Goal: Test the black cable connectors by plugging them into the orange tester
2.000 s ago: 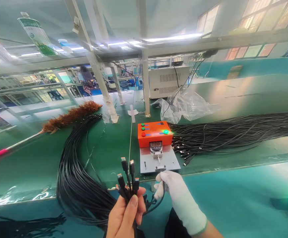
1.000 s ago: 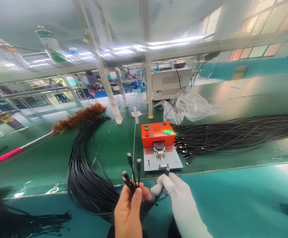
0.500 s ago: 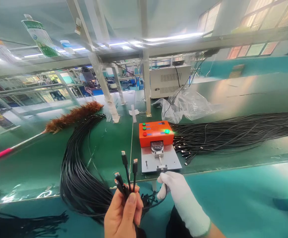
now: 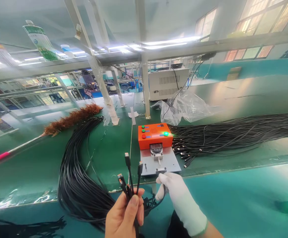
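Observation:
My bare left hand (image 4: 125,215) grips a few black cable ends (image 4: 130,175), with three connectors sticking up above the fingers. My right hand (image 4: 176,191), in a white glove, pinches one black cable at the slot on the front of the grey plate (image 4: 170,163). An orange tester box (image 4: 155,135) with a lit green lamp stands on the back of that plate, and a round digital gauge (image 4: 156,148) sits in front of the box. A thick bundle of black cables (image 4: 76,178) runs from the bench down toward my left hand.
A large spread of black cables (image 4: 233,134) lies right of the tester on the green bench (image 4: 34,162). A feather duster with a pink handle (image 4: 67,120) lies at the left. Crumpled clear plastic (image 4: 186,107), a white vented box (image 4: 167,84) and metal frame posts (image 4: 145,82) stand behind.
My left hand went from holding several cable ends to three. My right hand stayed at the front slot of the plate with one cable. The view swayed slightly.

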`<state>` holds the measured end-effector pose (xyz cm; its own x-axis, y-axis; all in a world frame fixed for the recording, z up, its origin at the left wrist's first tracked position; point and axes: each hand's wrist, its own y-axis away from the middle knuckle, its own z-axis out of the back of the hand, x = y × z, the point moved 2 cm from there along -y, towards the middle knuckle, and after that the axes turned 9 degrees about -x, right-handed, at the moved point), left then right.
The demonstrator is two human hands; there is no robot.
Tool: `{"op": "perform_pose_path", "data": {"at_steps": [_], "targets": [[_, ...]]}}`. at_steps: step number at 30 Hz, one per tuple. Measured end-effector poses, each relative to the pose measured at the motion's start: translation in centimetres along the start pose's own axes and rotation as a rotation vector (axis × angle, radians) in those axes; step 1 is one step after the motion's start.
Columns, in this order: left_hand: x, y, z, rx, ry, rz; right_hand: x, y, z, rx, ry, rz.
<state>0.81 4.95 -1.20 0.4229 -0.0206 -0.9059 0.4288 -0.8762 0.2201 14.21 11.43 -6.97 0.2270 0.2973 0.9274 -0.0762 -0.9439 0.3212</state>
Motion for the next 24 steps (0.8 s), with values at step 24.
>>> {"op": "perform_pose_path", "data": {"at_steps": [24], "targets": [[1.1,0.6,1.0,-0.075,-0.160,-0.223,0.8,2.4,0.7,-0.091,0.177,0.013]]}}
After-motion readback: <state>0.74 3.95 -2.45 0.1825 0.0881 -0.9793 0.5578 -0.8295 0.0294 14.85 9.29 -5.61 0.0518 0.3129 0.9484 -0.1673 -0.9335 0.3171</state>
